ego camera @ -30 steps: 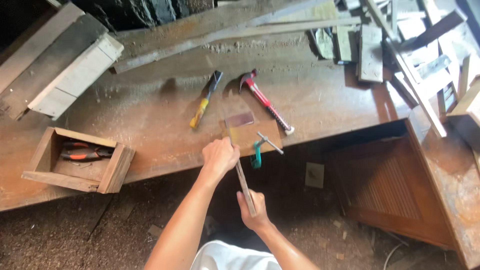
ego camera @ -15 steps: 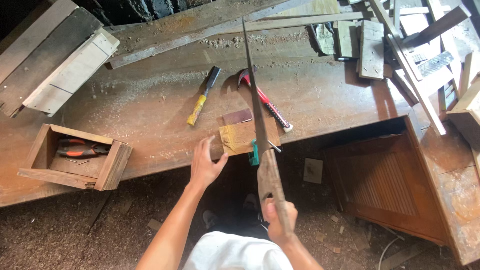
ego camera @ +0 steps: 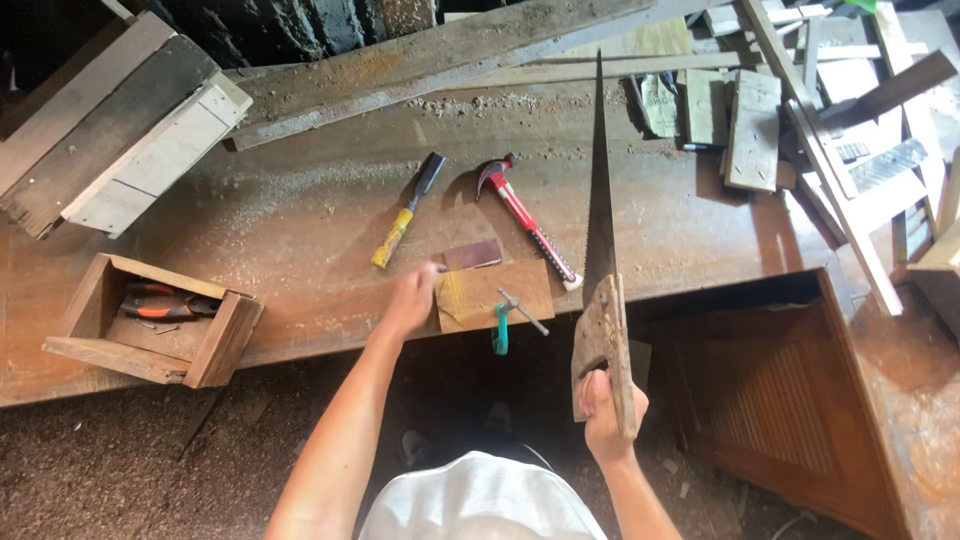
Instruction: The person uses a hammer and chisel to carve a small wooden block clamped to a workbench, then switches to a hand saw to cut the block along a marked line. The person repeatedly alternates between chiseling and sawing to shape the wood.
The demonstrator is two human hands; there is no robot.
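Observation:
My right hand point(ego camera: 607, 408) grips the wooden handle of a hand saw point(ego camera: 600, 250), whose long dark blade points away from me over the workbench point(ego camera: 300, 220). My left hand point(ego camera: 415, 298) rests with its fingertips on the left edge of a flat brown wooden piece point(ego camera: 500, 290) held to the bench's near edge by a teal clamp point(ego camera: 500, 328). A small dark sanding block point(ego camera: 472, 255) lies on that piece's far side. The saw blade runs just right of the piece.
A red-handled hammer point(ego camera: 522, 215) and a yellow-handled chisel point(ego camera: 405, 212) lie beyond the piece. A small wooden box point(ego camera: 95, 345) with orange pliers point(ego camera: 160, 302) sits at left. Planks and offcuts point(ego camera: 760, 110) pile along the back and right. A slatted cabinet point(ego camera: 780, 400) stands lower right.
The saw has come up from below the bench edge and now points away over the bench, to the right of the piece. My left hand slid to the piece's left edge.

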